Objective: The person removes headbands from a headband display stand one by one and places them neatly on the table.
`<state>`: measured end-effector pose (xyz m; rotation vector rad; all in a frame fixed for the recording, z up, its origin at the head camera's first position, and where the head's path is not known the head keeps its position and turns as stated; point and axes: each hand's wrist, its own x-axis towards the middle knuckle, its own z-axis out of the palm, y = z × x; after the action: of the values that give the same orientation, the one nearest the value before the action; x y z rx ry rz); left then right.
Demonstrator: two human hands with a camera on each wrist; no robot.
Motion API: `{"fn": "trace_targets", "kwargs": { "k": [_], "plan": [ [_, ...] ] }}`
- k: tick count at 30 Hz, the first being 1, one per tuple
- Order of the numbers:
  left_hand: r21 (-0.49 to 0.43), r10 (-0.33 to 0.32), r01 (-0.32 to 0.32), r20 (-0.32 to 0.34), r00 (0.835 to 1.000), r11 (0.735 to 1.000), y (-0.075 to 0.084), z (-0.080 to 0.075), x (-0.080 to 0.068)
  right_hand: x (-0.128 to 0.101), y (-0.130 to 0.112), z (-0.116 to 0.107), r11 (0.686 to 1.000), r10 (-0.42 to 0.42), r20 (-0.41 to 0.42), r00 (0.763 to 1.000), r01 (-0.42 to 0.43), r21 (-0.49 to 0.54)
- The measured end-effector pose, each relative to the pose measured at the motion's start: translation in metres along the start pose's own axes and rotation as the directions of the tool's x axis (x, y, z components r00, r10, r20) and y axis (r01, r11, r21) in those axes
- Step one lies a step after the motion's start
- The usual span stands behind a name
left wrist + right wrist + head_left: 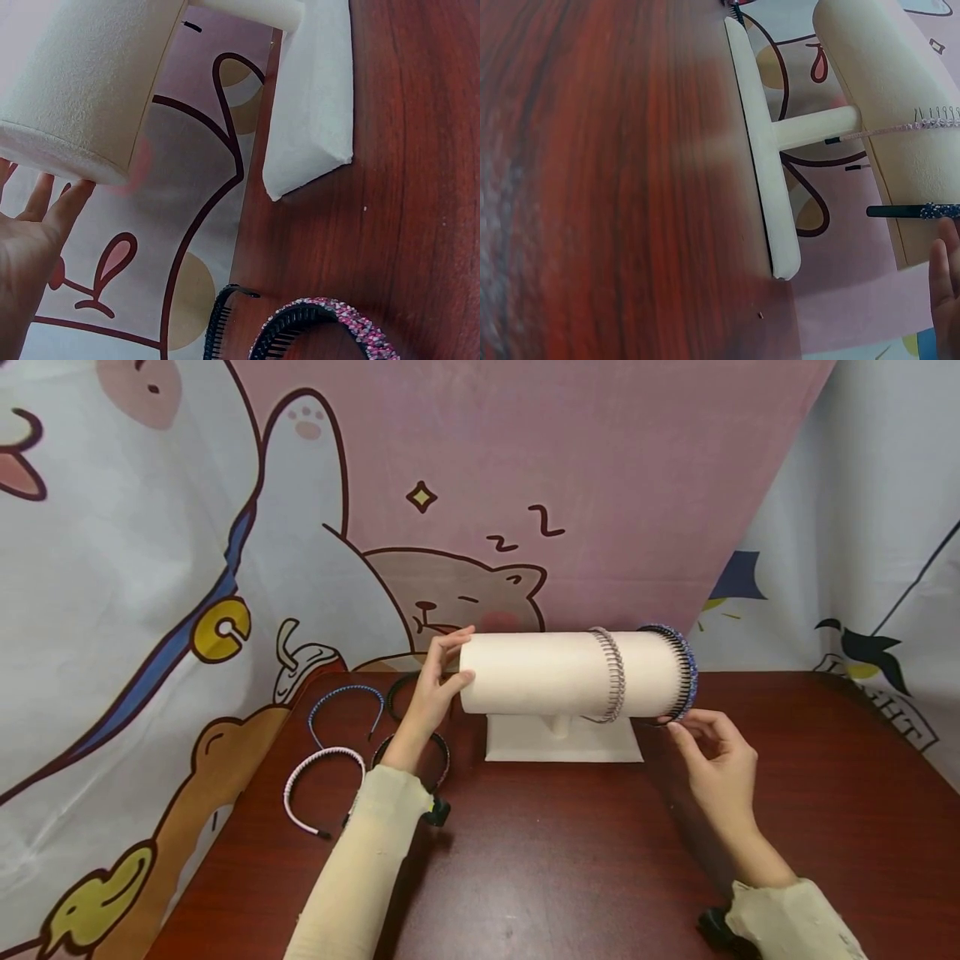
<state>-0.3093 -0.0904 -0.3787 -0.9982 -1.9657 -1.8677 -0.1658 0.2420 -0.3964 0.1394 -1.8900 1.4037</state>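
Observation:
A cream cylindrical display stand (532, 672) lies level on its post above a flat base. My left hand (435, 681) touches its left end, the thumb on the front and the fingers extended along the edge; in the left wrist view these fingertips meet the padded rim. A blue beaded headband (688, 672) with black teeth arches over the cylinder's right end. Its lower tip is pinched by my right hand (723, 768), between thumb and forefinger. Farther left along the cylinder sits a greyish-pink headband (613, 672), its ends hanging below.
Left of the stand, a thin blue headband (345, 689), a white one (294, 781) and a pink-speckled black one (352, 319) lie on the dark red wooden table (540, 860). Another black headband (219, 322) is close by. A cartoon-printed cloth (600, 460) hangs behind the table.

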Motion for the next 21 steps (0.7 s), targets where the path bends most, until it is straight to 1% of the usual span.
{"fn": "trace_targets", "kwargs": {
  "k": [6, 13, 16, 21],
  "plan": [
    [-0.007, 0.010, -0.010, -0.002, 1.000, 1.000, 0.000, 0.000, -0.001, 0.000, 0.000, -0.002, 1.000, -0.012, -0.015, 1.000, 0.012, -0.008],
    [-0.004, 0.006, -0.006, -0.002, 1.000, 1.000, 0.000, -0.001, -0.001, 0.001, 0.003, -0.005, 1.000, 0.002, -0.043, 0.999, -0.003, -0.031],
    [0.000, 0.006, -0.006, -0.001, 1.000, 1.000, 0.000, -0.001, -0.001, 0.001, 0.010, -0.007, 0.999, 0.008, -0.056, 0.998, -0.011, -0.046],
    [-0.008, -0.009, 0.009, 0.001, 1.000, 1.000, 0.002, -0.002, -0.001, 0.002, 0.029, -0.011, 0.997, 0.009, -0.066, 0.998, -0.014, -0.071]
  ]
}}
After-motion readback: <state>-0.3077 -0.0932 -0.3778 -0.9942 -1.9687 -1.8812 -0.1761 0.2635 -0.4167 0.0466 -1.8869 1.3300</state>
